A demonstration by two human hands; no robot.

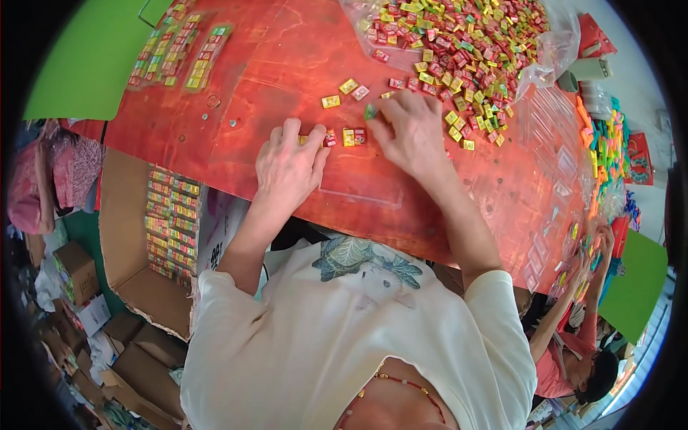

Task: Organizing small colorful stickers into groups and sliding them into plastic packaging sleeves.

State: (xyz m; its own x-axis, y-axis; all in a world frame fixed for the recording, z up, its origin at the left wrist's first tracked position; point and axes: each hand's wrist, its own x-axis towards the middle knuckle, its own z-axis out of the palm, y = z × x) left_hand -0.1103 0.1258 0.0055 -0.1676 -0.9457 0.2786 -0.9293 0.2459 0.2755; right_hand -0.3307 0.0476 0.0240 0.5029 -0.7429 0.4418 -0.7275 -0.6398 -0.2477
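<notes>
My left hand [287,166] is curled over a short row of tiny boxes, its fingers closed about them. A red box [330,137] shows at its fingertips; the rest of that row is mostly covered. Just right of it lie a yellow box [349,137] and a red box [360,136], side by side. Between thumb and fingers, my right hand [414,136] pinches a small green box [370,112] above the table. Beyond the hands, a few loose boxes, among them a yellow one [330,102], rest on the red table [279,79].
A heap of tiny boxes [466,50] spills from a clear bag at the far right. Filled clear strips [209,57] lie far left; a clear plastic tray [362,198] is near the table edge. An open carton [129,236] holds packed strips. A co-worker's hands [598,251] work at right.
</notes>
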